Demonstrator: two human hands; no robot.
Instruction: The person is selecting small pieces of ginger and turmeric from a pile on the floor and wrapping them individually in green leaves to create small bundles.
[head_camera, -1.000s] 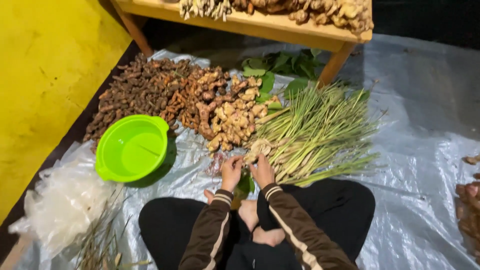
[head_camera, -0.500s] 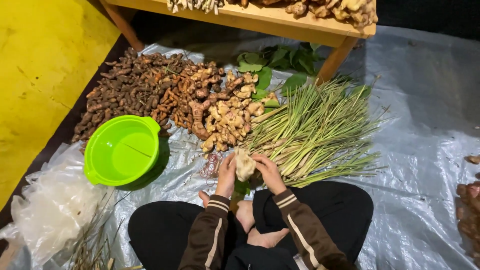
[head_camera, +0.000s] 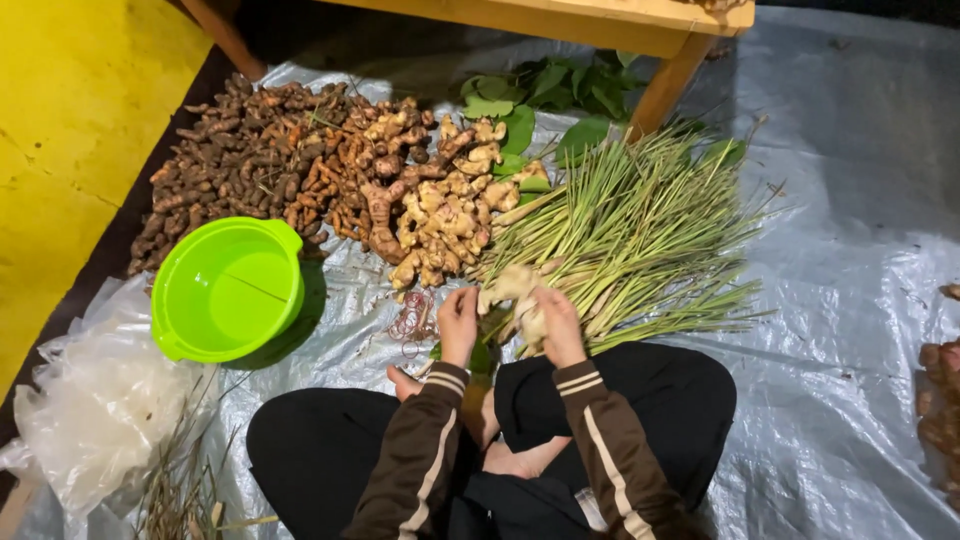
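Sitting on a clear plastic sheet (head_camera: 850, 300), the person has a green bowl (head_camera: 228, 290), brown roots (head_camera: 230, 160), pale ginger (head_camera: 445, 215) and long green stalks (head_camera: 640, 235) close by. The right hand (head_camera: 558, 325) grips a pale, knobby ginger piece (head_camera: 512, 290) above the lap. The left hand (head_camera: 458, 322) pinches near it, fingers curled.

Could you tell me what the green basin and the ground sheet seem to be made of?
Green basin: apparently moulded plastic, smooth and glossy, uniform bright colour with a rolled rim. Ground sheet: likely thin translucent plastic film, wrinkled and shiny with creases.
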